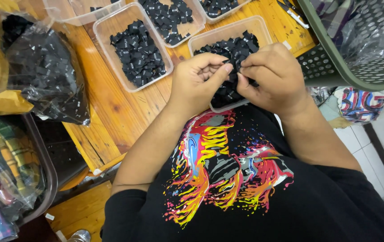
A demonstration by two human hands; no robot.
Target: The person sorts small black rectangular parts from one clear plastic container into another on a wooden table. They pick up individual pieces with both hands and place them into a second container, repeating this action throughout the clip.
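My left hand [198, 80] and my right hand [272, 76] meet over a clear plastic tub [221, 33] heaped with small black fabric labels [230, 47]. The fingertips of both hands pinch one small black label [233, 67] between them, just above the pile. Both wrists rest near the wooden table's [115, 112] front edge, above my black printed shirt.
Three more clear tubs of black labels [138, 51] [169, 18] [218, 6] stand behind. A clear bag of black labels [44, 71] lies at left. A green perforated basket [353, 49] sits at right, a bin of folded plaid cloth [8, 166] at lower left.
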